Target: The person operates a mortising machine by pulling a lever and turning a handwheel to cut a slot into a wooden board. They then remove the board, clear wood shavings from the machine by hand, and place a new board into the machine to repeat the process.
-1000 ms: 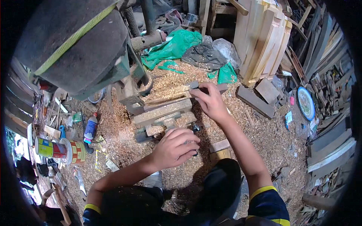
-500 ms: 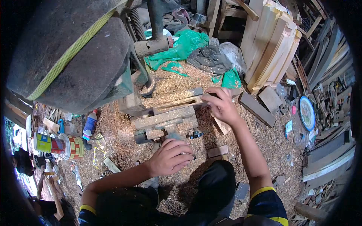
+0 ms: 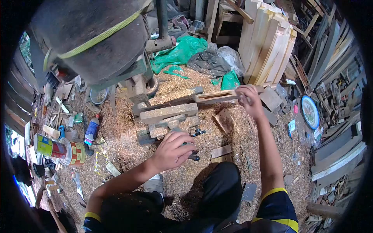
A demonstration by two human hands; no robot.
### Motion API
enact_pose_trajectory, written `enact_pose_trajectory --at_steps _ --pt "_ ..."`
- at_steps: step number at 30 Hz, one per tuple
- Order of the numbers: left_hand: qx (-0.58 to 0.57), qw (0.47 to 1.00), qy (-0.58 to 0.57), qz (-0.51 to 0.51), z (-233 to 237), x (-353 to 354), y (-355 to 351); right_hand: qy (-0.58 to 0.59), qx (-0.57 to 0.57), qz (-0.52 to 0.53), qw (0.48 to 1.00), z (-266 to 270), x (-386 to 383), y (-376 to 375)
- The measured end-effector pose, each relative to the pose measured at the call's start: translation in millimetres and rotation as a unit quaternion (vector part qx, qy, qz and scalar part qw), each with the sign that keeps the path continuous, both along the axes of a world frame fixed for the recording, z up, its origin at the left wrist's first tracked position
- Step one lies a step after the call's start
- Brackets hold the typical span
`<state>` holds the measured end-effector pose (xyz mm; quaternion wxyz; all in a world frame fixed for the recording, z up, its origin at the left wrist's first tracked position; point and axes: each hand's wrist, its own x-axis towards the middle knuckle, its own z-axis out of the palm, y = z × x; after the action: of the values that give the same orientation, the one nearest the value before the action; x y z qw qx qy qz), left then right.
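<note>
My left hand (image 3: 173, 151) curls over the crank handle (image 3: 194, 157) at the front of a vise, and the dark knob pokes out below my fingers. My right hand (image 3: 248, 101) is closed round the right end of a slotted wooden piece (image 3: 217, 96). That piece extends to the right past the vise; a long slot shows in its upper face. The front wooden jaw (image 3: 169, 113) of the vise is dusted with chips. Above and left of it hangs a heavy dark machine head (image 3: 97, 35) with a yellow-green strap round it.
Wood chips cover the floor. A wood block (image 3: 223, 120) lies right of the vise, and offcuts (image 3: 221, 153) near my knee. Pale boards (image 3: 264, 42) stand stacked at the back right. Paint buckets (image 3: 74, 152) and a bottle (image 3: 92, 130) are left. Another person's arm (image 3: 56, 215) shows lower left.
My right hand has drawn the slotted wooden piece to the right, away from the machine head. My left hand has shifted slightly up at the crank. The view has turned a little.
</note>
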<state>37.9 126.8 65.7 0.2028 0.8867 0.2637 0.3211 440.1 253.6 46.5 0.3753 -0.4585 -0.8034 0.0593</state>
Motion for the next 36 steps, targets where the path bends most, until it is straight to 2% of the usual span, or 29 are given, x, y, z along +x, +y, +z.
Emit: enact_pose_trajectory --at_steps 6,8,10,16,22,29,34,36 --pt "-0.008 1.000 -0.011 -0.007 -4.5 1.1 -3.3 -0.011 0.050 -0.094 0.994 -1.2 20.5 -67.5" --pt "-0.008 0.999 0.036 0.037 -2.4 0.6 -6.9 -0.019 0.085 -0.123 0.989 3.1 13.2 -91.7" --pt "0.007 0.999 0.036 0.026 -13.6 -2.7 -5.8 -0.021 0.099 -0.133 0.986 0.3 7.4 -111.6" --pt "0.043 0.995 -0.003 0.087 -16.7 3.6 -11.8 -0.085 0.166 -0.159 0.969 -13.7 -3.4 -165.7" --pt "0.075 0.992 -0.001 0.100 -14.1 8.0 -17.9 -0.128 0.101 -0.126 0.978 -37.3 11.1 -224.8" --pt "0.096 0.989 0.023 0.108 -15.1 8.3 -22.1 -0.120 -0.060 -0.132 0.982 -125.6 20.4 -315.7" --pt "0.111 0.987 0.042 0.108 -15.0 7.7 -21.1 -0.123 -0.054 -0.128 0.983 -119.8 6.2 -342.0" --pt "0.113 0.987 0.047 0.106 -15.8 6.4 -20.4 -0.124 -0.019 -0.134 0.983 -117.1 1.2 -346.5"
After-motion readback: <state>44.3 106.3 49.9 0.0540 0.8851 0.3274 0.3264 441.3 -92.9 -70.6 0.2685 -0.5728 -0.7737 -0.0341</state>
